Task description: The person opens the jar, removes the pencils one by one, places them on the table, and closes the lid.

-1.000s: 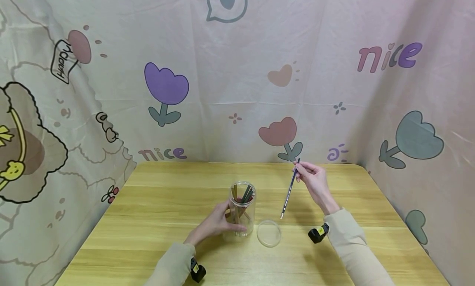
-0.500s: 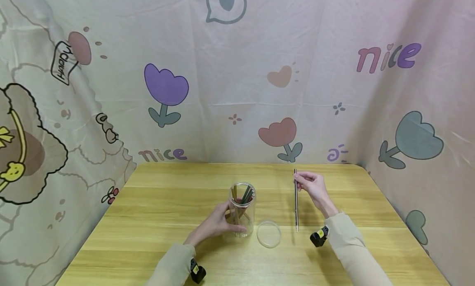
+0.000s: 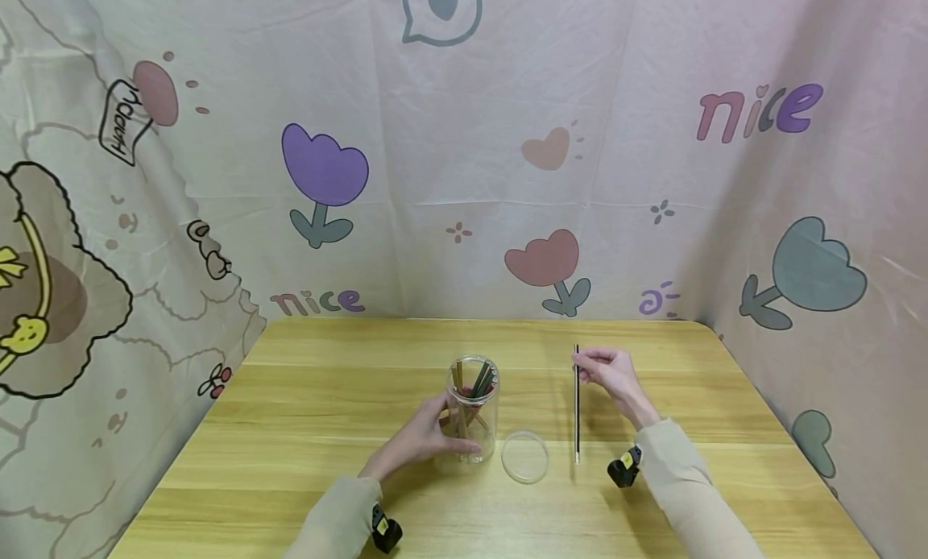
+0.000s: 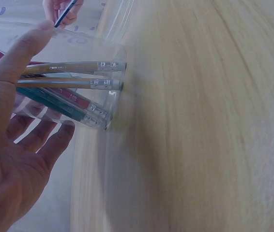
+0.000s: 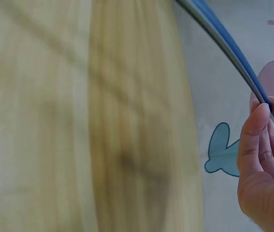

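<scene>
A clear jar (image 3: 489,434) stands upright, with several pencils (image 3: 478,380) inside it. My left hand (image 3: 426,432) grips the jar's side, thumb and fingers around it. In the left wrist view, the silver ferrules of the yellow, red and green pencils (image 4: 76,66) are at the jar's bottom. To the right, my right hand (image 3: 615,377) pinches a dark blue pencil (image 3: 577,414) near its top between thumb and fingers. That pencil hangs nearly vertical, its pale end down; whether this end touches the table cannot be told.
A round clear lid (image 3: 525,457) lies on the wooden table (image 3: 304,446) between the jar and the held pencil. A printed cloth (image 3: 449,140) hangs behind the table and along both sides.
The right hand has come down and slightly nearer with the pencil. Slanted at first, the pencil has swung upright, its lower end moving right. The left hand and the jar have stayed put.
</scene>
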Demonstrator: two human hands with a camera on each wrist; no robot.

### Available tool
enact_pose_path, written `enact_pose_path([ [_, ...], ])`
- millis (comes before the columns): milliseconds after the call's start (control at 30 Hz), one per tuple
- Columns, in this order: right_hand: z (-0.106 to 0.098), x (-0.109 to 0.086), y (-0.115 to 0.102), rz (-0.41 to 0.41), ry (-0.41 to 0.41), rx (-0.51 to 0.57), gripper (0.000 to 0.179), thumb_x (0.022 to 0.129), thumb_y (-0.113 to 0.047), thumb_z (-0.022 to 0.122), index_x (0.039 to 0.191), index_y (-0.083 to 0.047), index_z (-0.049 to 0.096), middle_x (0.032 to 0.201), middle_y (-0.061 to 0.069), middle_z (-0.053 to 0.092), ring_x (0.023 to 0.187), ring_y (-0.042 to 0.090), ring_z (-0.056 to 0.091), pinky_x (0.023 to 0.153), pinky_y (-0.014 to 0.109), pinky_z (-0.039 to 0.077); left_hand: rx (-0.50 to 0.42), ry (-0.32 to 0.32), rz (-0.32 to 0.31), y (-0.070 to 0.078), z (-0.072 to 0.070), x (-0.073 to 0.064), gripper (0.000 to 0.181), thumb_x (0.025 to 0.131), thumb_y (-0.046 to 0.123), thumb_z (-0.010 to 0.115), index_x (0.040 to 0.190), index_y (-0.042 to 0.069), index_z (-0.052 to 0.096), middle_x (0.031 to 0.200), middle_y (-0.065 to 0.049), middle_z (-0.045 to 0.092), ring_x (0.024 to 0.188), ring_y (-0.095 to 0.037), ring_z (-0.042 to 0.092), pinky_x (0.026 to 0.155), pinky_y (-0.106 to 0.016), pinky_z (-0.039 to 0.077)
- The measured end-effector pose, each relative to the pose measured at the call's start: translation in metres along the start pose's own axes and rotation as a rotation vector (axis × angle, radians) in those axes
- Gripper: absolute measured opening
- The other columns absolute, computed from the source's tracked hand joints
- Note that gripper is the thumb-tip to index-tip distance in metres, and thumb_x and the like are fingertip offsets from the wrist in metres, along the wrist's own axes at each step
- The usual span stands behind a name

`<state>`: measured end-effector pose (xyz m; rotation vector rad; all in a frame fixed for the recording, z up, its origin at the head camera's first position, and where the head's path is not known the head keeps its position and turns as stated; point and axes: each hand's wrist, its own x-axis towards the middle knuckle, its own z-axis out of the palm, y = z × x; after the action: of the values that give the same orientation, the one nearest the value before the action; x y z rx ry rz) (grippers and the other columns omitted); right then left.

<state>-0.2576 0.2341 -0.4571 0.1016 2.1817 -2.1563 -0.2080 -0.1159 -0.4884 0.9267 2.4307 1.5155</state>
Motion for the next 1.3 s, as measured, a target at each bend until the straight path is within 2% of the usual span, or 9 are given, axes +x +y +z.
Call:
enact_pose_path([
  [167, 0.002, 0.000, 0.007, 0.017, -0.015, -0.089, 0.030, 0.093, -0.006, 0.069, 0.115, 0.013, 0.064, 0.075, -0.007, 0.071, 0.066, 0.006, 0.063, 0.065, 0.018, 0.060, 0.008, -0.002, -0.018, 0.000, 0.000, 0.000, 0.080, 0.072, 0.024, 0.091, 0.141, 0.014, 0.053, 0.144, -0.012, 0.059, 0.133, -0.035, 0.057, 0.116, -0.058, 0.043],
  [333, 0.005, 0.001, 0.014, -0.019, -0.038, -0.146, 0.029, 0.093, -0.005, 0.069, 0.111, 0.018, 0.063, 0.073, -0.005, 0.070, 0.062, 0.006, 0.062, 0.060, 0.019, 0.059, -0.002, -0.006, -0.028, 0.001, -0.001, -0.001, 0.079, 0.072, 0.024, 0.090, 0.142, 0.014, 0.053, 0.145, -0.012, 0.059, 0.134, -0.035, 0.057, 0.116, -0.057, 0.044],
  [700, 0.011, 0.003, 0.023, -0.004, -0.044, -0.198, 0.029, 0.093, -0.005, 0.069, 0.112, 0.016, 0.063, 0.080, 0.004, 0.072, 0.061, 0.007, 0.062, 0.060, 0.021, 0.061, 0.021, 0.003, -0.017, 0.001, -0.001, -0.001, 0.081, 0.072, 0.027, 0.090, 0.142, 0.016, 0.052, 0.145, -0.012, 0.059, 0.135, -0.034, 0.056, 0.117, -0.058, 0.042],
  [1033, 0.012, 0.008, 0.036, 0.011, 0.024, -0.210, 0.026, 0.092, -0.006, 0.070, 0.109, 0.014, 0.066, 0.072, 0.001, 0.069, 0.056, 0.007, 0.059, 0.050, 0.018, 0.054, -0.007, -0.005, -0.021, 0.000, 0.000, 0.000, 0.083, 0.072, 0.024, 0.090, 0.144, 0.015, 0.050, 0.147, -0.012, 0.057, 0.134, -0.033, 0.057, 0.117, -0.055, 0.043],
  [1300, 0.014, 0.014, 0.046, -0.006, 0.028, -0.261, 0.023, 0.091, -0.005, 0.067, 0.104, 0.014, 0.067, 0.063, -0.004, 0.065, 0.050, 0.005, 0.056, 0.045, 0.016, 0.051, -0.001, -0.003, -0.019, 0.002, 0.000, 0.000, 0.083, 0.072, 0.024, 0.091, 0.144, 0.015, 0.050, 0.147, -0.012, 0.057, 0.135, -0.034, 0.056, 0.117, -0.056, 0.043],
])
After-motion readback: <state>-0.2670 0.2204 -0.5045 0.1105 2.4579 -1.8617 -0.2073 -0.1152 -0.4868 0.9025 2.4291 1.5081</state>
